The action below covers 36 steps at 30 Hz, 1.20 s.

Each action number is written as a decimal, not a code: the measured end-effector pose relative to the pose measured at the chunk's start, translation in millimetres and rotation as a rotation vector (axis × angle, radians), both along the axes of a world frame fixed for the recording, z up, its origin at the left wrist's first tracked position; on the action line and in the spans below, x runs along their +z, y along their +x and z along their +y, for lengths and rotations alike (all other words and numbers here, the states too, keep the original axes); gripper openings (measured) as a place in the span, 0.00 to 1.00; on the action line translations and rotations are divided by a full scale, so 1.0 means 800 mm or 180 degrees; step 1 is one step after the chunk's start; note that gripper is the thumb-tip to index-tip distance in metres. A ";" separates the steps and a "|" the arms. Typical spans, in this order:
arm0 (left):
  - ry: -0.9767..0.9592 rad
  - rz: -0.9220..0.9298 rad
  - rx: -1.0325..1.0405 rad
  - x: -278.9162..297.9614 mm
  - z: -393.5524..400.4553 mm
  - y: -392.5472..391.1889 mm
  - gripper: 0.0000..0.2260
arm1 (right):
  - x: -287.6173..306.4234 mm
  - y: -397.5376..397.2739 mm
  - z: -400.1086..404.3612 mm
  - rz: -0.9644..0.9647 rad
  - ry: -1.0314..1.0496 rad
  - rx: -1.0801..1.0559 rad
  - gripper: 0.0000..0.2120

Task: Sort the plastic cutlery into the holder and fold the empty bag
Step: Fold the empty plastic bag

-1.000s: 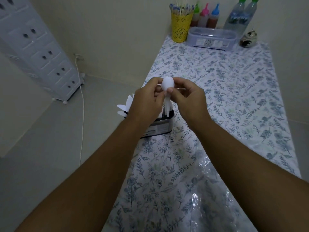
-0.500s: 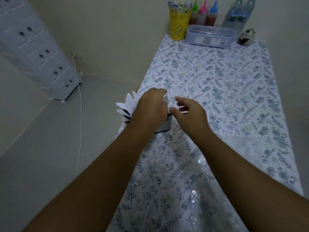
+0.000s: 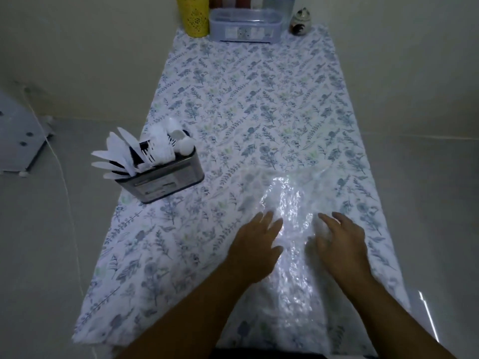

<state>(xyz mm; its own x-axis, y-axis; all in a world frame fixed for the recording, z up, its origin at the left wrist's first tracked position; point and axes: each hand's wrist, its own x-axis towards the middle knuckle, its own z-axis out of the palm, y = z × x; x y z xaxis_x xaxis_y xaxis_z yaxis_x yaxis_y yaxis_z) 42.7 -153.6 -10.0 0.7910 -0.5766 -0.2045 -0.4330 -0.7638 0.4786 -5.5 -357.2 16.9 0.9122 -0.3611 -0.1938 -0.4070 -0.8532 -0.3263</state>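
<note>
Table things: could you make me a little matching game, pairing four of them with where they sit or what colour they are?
Things:
1. cutlery holder
2. plastic bag
3. perforated cup
4. lidded box

Descriptions:
A. yellow, far left end of the table
B. clear and crinkled, flat under both hands
C. metal, near the table's left edge, filled with white cutlery
D. pale and translucent, at the far end, right of the cup

Pairs: 1-C, 2-B, 3-A, 4-D
</note>
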 end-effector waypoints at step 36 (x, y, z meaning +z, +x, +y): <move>-0.1810 0.2396 0.1772 0.028 0.068 0.023 0.15 | 0.004 -0.041 -0.083 0.0979 0.2776 -0.0970 0.28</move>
